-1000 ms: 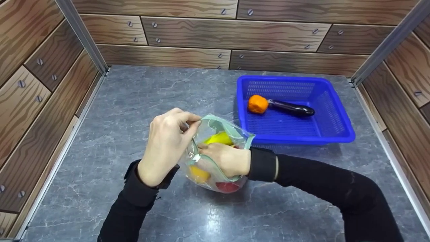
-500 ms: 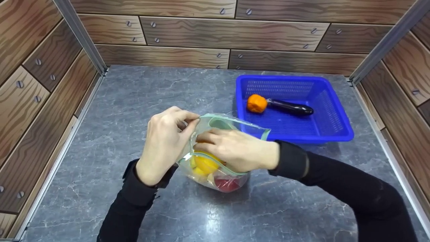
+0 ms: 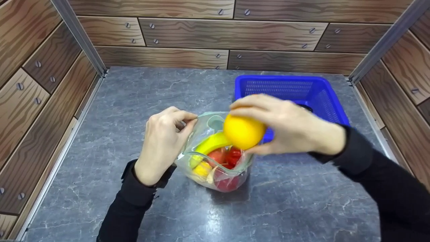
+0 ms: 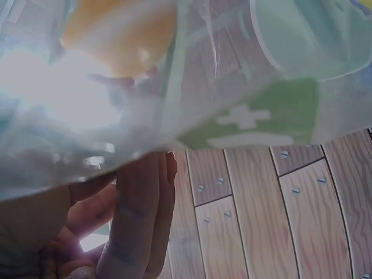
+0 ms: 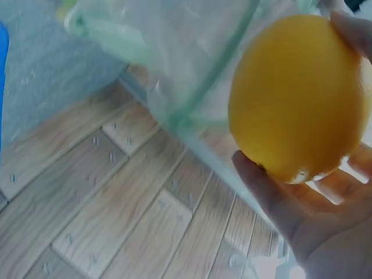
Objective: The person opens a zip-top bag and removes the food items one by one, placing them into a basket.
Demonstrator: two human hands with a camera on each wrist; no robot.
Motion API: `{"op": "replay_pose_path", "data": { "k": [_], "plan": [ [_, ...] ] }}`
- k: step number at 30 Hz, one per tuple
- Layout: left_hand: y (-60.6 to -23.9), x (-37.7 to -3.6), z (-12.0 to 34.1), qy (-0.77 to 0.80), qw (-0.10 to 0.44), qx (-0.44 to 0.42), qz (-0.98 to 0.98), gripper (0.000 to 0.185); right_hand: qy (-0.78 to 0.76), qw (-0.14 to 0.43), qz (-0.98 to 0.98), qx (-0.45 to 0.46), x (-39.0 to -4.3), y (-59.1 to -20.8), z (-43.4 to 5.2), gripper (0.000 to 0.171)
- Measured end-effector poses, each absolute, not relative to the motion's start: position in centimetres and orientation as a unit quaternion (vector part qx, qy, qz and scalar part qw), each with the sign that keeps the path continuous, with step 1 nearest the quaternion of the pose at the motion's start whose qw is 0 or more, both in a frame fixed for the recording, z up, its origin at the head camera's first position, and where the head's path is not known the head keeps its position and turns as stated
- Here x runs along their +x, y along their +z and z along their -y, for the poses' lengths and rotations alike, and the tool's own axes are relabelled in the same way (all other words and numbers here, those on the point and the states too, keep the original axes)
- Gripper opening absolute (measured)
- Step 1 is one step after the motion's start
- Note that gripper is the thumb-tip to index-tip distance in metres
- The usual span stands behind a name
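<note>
Right hand: we see the right hand (image 3: 289, 126) above the bag's mouth, fingers and thumb curled round a yellow lemon (image 3: 244, 131); the right wrist view confirms the fruit sits clamped between fingers and thumb.
Lemon position: in the air, just right of the bag's opening and in front of the basket's near left corner, touching only the hand.
Left hand: the left hand (image 3: 163, 143) pinches the left rim of the clear zip bag (image 3: 215, 168), thumb and fingertips pressed together on the plastic.
Bag: stands open on the grey marble-look table (image 3: 134, 101), near centre. Inside we note a banana (image 3: 210, 145), red fruit (image 3: 228, 158) and a small yellow piece (image 3: 202, 168).
Basket: blue basket (image 3: 292, 89) at far right, well apart from the left hand; its contents are mostly hidden behind the right hand.
Writing: white marks on a green patch of the bag show in the left wrist view; we cannot read them.
</note>
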State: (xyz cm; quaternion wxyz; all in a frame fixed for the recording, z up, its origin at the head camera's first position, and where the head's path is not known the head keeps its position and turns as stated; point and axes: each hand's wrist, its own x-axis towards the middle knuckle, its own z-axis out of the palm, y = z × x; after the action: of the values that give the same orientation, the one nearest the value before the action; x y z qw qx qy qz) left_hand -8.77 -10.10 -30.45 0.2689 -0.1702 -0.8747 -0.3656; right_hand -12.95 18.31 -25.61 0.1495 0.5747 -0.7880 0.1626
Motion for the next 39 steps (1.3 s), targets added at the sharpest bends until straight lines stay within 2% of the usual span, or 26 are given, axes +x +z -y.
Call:
{"op": "replay_pose_path", "data": {
  "k": [9, 17, 27, 30, 35, 39],
  "plan": [
    [-30.4, -8.7, 10.1, -0.365, 0.265, -0.168, 0.876, 0.004, 0.161, 0.146, 0.834, 0.507, -15.4, -25.9, -22.9, 0.084],
    [-30.2, -8.6, 10.1, -0.367, 0.264, -0.166, 0.876, 0.004, 0.180, 0.084, 0.879, 0.435, -19.1, -28.9, -25.1, 0.079],
    [-30.3, -8.7, 10.1, -0.364, 0.273, -0.167, 0.875, 0.004, 0.149, -0.024, 0.915, 0.375, -24.7, -35.5, -24.4, 0.069],
    [-30.2, -8.6, 10.1, -0.364, 0.272, -0.167, 0.875, 0.004, 0.125, -0.055, 0.921, 0.364, -26.1, -37.0, -23.7, 0.060],
    [-30.4, -8.7, 10.1, -0.365, 0.272, -0.168, 0.875, 0.005, 0.129, -0.090, 0.925, 0.347, -28.1, -38.3, -22.8, 0.029],
    [-30.3, -8.7, 10.1, -0.363, 0.274, -0.172, 0.874, 0.004, 0.124, -0.116, 0.923, 0.344, -28.7, -38.7, -22.5, 0.024]
  ]
}}
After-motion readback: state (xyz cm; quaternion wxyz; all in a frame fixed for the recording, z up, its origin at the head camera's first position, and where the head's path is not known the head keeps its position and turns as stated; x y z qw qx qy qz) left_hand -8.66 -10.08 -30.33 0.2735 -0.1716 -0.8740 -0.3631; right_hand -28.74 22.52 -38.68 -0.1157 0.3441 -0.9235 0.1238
